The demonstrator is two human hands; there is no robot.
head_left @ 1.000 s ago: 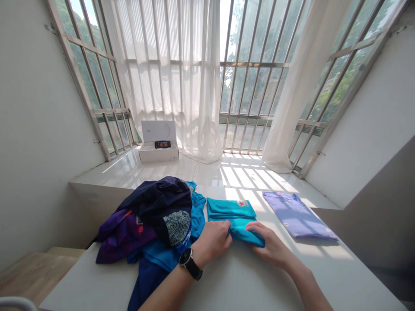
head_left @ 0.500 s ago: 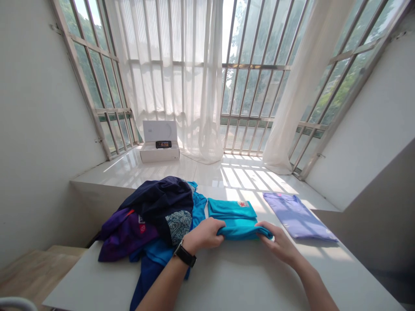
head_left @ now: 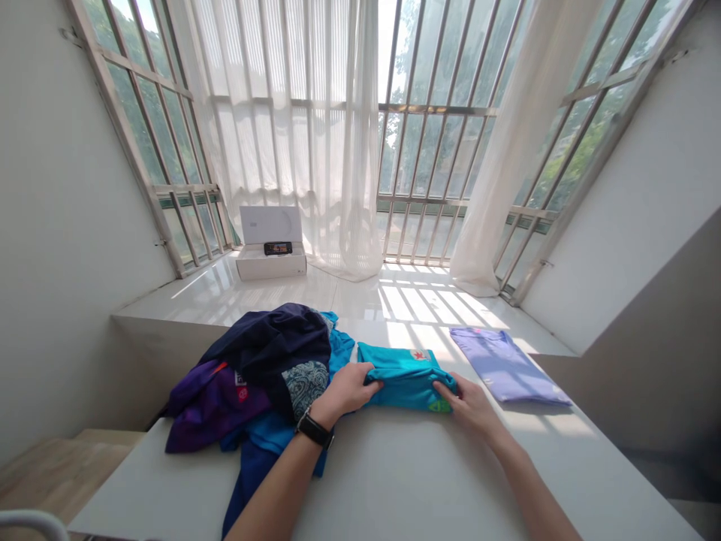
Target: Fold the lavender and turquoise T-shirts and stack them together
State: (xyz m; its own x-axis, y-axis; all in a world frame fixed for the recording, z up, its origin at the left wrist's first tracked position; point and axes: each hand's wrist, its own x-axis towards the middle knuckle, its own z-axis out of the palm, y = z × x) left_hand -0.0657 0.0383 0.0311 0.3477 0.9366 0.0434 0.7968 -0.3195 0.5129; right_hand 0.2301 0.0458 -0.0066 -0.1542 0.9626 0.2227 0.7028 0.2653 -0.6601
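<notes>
Fingers [head_left: 369,383] of the left hand [head_left: 345,392] curled together over one short end of a folded teal T-shirt [head_left: 404,382], clamped on the cloth. The fingers [head_left: 444,391] of the right hand [head_left: 472,411] lay close together on its opposite end, gripping the edge, though how firmly could not be told. The shirt sat on a white table [head_left: 394,481], just below the middle of the frame and between the two hands. Its long axis ran across the view from left to right, and neither hand was clearly nearer, since each touched one end. A small red star patch [head_left: 420,355] showed near its far edge, and a green print [head_left: 439,406] near the right hand.

Just left of the shirt, beside the left wrist with its black watch [head_left: 314,430], lay a loose heap of clothes: a navy garment [head_left: 264,353] with a paisley patch [head_left: 304,387], a purple shirt [head_left: 211,406] and a blue shirt [head_left: 264,443]. To the right lay a folded lilac T-shirt [head_left: 504,367]. Beyond the table, at upper left of centre, an open white box [head_left: 270,263] stood on a glossy ledge [head_left: 343,300], before sheer white curtains [head_left: 349,135] and barred windows.
</notes>
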